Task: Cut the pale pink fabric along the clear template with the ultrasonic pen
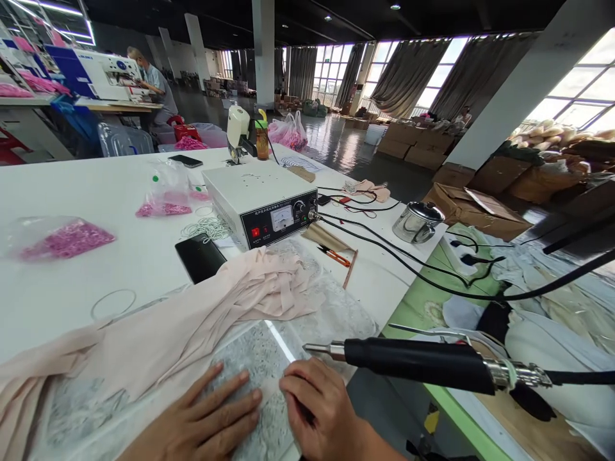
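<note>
My left hand (211,419) lies flat with fingers spread on a pale lace fabric (259,358) at the near edge of the white table (96,192). My right hand (321,410) sits beside it with fingers curled down, pinching the lace's edge. A pile of pink cloth strips (206,314) is draped over the lace to the left. A black-handled tool with a metal tip (418,362) hovers just above and right of my right hand; its cable runs off right. No hand grips it.
A white control box with a meter (262,202) stands mid-table, black cables (384,250) running from it. Nearby are a black phone (199,256), bags of pink beads (62,238), orange-handled snips (334,256) and a metal pot (418,221). A person (156,86) sits at a far sewing machine.
</note>
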`<action>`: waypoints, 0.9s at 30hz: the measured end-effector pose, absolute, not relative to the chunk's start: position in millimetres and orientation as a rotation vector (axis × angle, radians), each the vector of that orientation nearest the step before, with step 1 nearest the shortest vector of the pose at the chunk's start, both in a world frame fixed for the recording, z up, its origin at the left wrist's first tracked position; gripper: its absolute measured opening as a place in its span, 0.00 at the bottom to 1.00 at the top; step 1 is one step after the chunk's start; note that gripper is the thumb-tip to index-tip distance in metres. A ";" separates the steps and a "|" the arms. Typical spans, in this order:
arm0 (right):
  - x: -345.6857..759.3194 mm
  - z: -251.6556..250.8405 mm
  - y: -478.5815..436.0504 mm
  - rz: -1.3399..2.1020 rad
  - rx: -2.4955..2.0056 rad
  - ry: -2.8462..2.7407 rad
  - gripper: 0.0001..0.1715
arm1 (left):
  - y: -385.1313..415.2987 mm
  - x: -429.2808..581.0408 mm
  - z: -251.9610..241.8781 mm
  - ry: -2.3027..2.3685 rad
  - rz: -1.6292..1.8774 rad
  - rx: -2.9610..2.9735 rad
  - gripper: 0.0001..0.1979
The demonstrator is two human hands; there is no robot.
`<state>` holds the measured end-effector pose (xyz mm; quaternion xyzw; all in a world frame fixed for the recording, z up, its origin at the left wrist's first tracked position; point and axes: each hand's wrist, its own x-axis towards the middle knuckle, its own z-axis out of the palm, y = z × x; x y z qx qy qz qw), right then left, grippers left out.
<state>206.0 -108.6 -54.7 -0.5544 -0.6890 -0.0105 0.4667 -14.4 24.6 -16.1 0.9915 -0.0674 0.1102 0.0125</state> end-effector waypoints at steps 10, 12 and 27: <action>209.8 -53.7 -111.8 -0.067 -1.343 -1.798 0.17 | 22.7 -16.2 -10.4 -0.208 0.278 3.124 0.22; 209.9 -53.9 -112.1 -0.077 -1.352 -1.802 0.16 | 22.4 -16.6 -8.4 -0.207 0.312 3.109 0.22; 208.1 -46.6 -110.5 -0.073 -1.363 -1.782 0.14 | 22.7 -11.2 -20.9 -0.192 0.365 3.082 0.24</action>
